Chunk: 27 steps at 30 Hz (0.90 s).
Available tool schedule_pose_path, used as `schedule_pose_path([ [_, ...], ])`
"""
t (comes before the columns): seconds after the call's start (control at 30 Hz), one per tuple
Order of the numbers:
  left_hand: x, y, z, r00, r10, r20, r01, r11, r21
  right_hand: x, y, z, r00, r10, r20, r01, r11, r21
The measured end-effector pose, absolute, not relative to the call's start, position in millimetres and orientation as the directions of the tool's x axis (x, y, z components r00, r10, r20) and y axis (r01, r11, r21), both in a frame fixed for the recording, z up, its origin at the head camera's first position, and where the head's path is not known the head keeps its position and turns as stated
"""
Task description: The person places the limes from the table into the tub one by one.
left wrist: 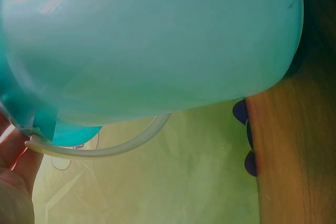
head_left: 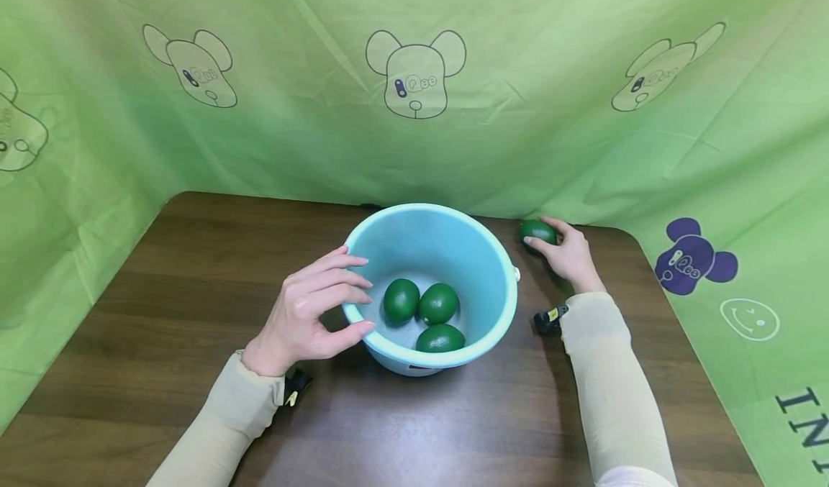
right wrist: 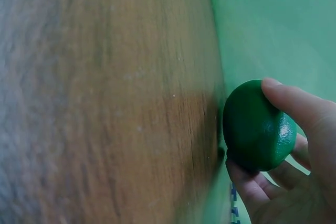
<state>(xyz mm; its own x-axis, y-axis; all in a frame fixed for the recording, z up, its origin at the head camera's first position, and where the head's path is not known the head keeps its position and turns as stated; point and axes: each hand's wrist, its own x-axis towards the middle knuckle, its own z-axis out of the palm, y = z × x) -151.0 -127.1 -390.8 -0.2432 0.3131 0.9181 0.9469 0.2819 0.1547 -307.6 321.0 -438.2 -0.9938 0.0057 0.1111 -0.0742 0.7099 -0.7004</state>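
Note:
Three green limes lie at the bottom of a light blue bucket (head_left: 421, 217); one lime (head_left: 440, 338) is nearest the front wall. My left hand (head_left: 311, 307) rests at the bucket's left rim, its fingers spread and reaching over the edge, the thumb lower down by the front. In the left wrist view the bucket's side (left wrist: 157, 40) fills most of the picture, with fingers (left wrist: 26, 169) at the rim beside the handle pivot. Off to the right, my right hand (head_left: 573, 257) holds another lime (right wrist: 257, 127) between thumb and fingers, close to the table's back edge.
The bucket stands on a dark brown wooden table (head_left: 162, 329). Its pale handle (left wrist: 115, 150) hangs down on the far side. A green curtain (head_left: 291, 134) printed with bear heads borders the back and both sides. Black wrist straps (head_left: 550, 319) sit at the cuffs.

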Motion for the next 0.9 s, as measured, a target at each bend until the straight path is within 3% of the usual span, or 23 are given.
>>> schedule_pose_path([
  [0.9,-151,-128,-391,-0.245,0.318,0.916,0.948,0.278,0.157,-295,318,-422,-0.982,0.04,0.184,-0.107,0.685,-0.72],
])
